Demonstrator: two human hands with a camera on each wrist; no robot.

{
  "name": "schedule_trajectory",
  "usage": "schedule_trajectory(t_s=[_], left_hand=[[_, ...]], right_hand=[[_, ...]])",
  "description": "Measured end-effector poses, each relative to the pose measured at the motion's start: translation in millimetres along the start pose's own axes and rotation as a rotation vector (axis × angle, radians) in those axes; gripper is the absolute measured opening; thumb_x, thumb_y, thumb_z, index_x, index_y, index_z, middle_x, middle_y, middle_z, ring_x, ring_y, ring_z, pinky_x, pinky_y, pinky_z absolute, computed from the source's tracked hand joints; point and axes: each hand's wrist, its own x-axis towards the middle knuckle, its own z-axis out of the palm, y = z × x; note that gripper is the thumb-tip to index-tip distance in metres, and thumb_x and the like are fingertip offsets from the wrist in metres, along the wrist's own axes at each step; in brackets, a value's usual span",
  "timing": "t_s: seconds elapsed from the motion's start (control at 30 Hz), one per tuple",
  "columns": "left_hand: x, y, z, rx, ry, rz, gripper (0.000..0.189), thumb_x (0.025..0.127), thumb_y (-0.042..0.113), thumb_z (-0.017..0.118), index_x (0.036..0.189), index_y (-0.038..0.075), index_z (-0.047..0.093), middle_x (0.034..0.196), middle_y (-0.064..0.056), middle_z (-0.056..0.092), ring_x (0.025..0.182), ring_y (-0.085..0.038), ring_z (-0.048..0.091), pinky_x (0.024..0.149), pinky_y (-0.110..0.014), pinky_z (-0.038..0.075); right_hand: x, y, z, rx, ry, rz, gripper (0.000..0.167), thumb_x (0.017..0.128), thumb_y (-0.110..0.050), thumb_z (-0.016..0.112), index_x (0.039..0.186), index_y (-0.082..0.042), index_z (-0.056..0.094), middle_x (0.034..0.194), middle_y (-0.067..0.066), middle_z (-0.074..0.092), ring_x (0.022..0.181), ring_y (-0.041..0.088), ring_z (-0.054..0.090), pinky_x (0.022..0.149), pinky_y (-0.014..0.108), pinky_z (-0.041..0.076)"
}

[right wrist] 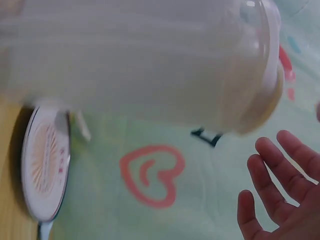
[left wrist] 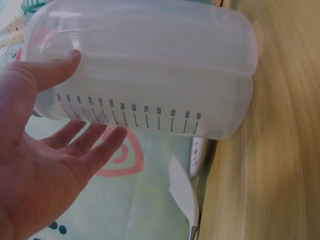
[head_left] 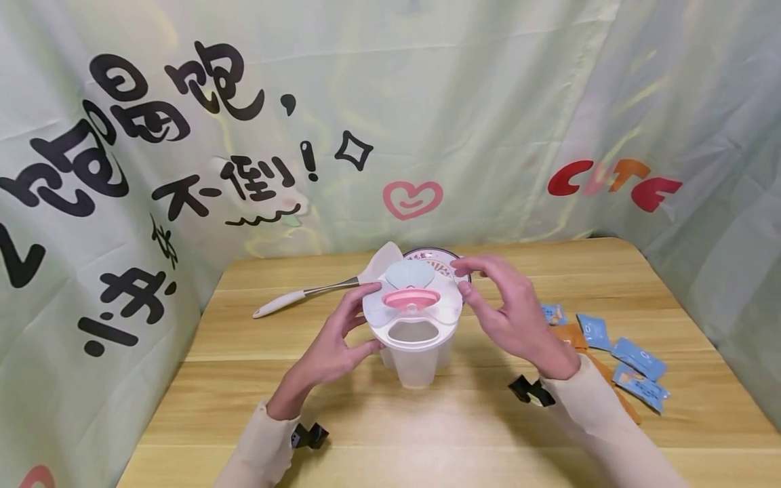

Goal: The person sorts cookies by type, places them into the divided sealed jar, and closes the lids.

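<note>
My left hand (head_left: 332, 342) is gripping the jug (left wrist: 145, 70) at nine o'clock, probably steadying it, right hand (head_left: 512, 312) hovering loose at three.

Soft shadows, glare on tabletop (head_left: 415, 440), right-wrist view partly blurred

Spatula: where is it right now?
In the head view, the spatula is on the table, left of and behind the lidded pitcher, beyond the left hand.
</note>
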Motion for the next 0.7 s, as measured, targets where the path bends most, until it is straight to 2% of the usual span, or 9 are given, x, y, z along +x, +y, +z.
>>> schedule_trajectory(t_s=[0.17, 0.37, 0.5, 0.57, 0.7], left_hand=[[4.0, 2.6, 1.0, -0.005, -0.013, -0.002, 0.090, 0.091, -0.008, 0.082, 0.166, 0.016, 0.038, 0.168, -0.013, 0.044, 0.149, -0.037, 0.055, 0.120, -0.050, 0.054], [6.2, 4.2, 1.9, -0.007, -0.018, -0.016, 0.090, 0.091, -0.008, 0.082, 0.166, 0.016, 0.038, 0.169, -0.013, 0.044, 0.149, -0.038, 0.055, 0.120, -0.049, 0.053], [6.5, 3.2, 1.9, -0.007, -0.015, -0.024, 0.091, 0.091, -0.008, 0.082, 0.167, 0.018, 0.038, 0.170, -0.011, 0.043, 0.150, -0.036, 0.054, 0.121, -0.047, 0.053], [5.8, 2.7, 1.5, -0.005, -0.009, -0.027, 0.091, 0.091, -0.007, 0.082, 0.167, 0.019, 0.038, 0.170, -0.010, 0.043, 0.150, -0.036, 0.055, 0.121, -0.046, 0.053], [4.7, 0.1, 1.8, -0.006, 0.003, -0.022, 0.091, 0.091, -0.006, 0.083, 0.167, 0.018, 0.038, 0.170, -0.011, 0.043, 0.148, -0.037, 0.055, 0.120, -0.047, 0.054]], right_hand=[[-10.3, 12.0, -22.1, -0.120, -0.009, 0.065, 0.033, 0.090, 0.003, 0.083, 0.121, -0.006, 0.077, 0.116, 0.006, 0.079, 0.110, 0.017, 0.069, 0.100, 0.010, 0.048], [-28.6, 36.0, -46.5, -0.261, -0.070, 0.133, 0.028, 0.089, 0.000, 0.087, 0.113, -0.010, 0.078, 0.108, 0.004, 0.078, 0.102, 0.009, 0.067, 0.091, 0.009, 0.047], [-46.7, 53.5, -60.7, -0.333, -0.137, 0.218, 0.028, 0.088, -0.003, 0.089, 0.112, -0.013, 0.079, 0.108, 0.003, 0.077, 0.100, 0.014, 0.068, 0.090, 0.009, 0.051], [-54.9, 61.9, -66.1, -0.357, -0.170, 0.262, 0.026, 0.089, -0.005, 0.089, 0.112, -0.014, 0.080, 0.108, 0.003, 0.077, 0.098, 0.019, 0.069, 0.088, 0.016, 0.054], [-67.5, 75.8, -75.3, -0.373, -0.242, 0.343, 0.021, 0.093, -0.007, 0.086, 0.113, -0.011, 0.081, 0.110, 0.006, 0.081, 0.099, 0.029, 0.072, 0.085, 0.038, 0.062]])
